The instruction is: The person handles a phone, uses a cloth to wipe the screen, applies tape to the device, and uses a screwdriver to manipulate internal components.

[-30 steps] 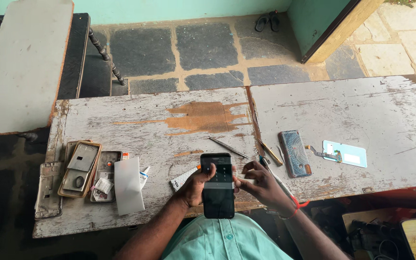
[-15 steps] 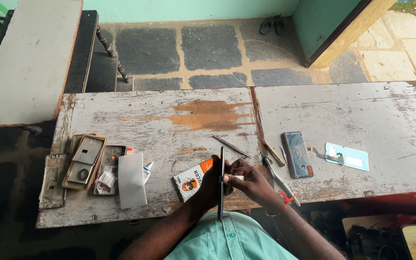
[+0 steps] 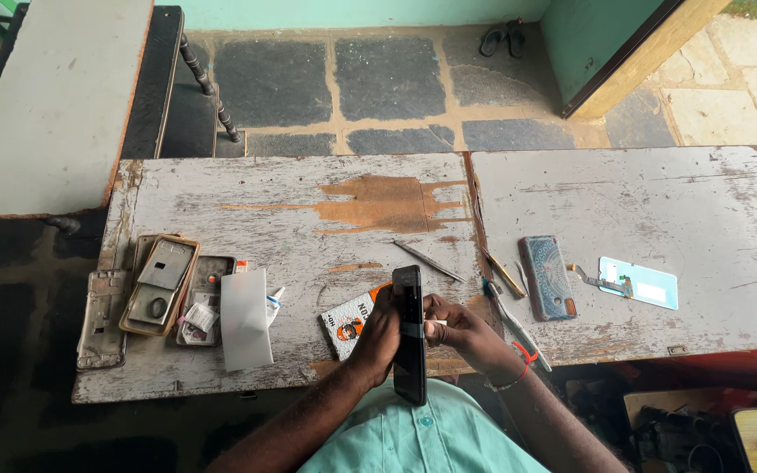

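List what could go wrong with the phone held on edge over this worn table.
1. The black phone is held edge-on between the left hand and right hand, partly past the table's near edge; a slip might drop it off the table.
2. The tweezers and thin tools lie close by; a moving elbow might knock them off.
3. The small flex part beside the light blue panel lies loose and could get lost.

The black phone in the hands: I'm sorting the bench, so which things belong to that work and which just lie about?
In hand:
- slim black phone, on edge
- left hand
- right hand

Lying about:
- metal tweezers
- patterned blue phone cover
- pale blue rectangular panel
- white plastic sheet
- stacked phone frames
- worn wooden table
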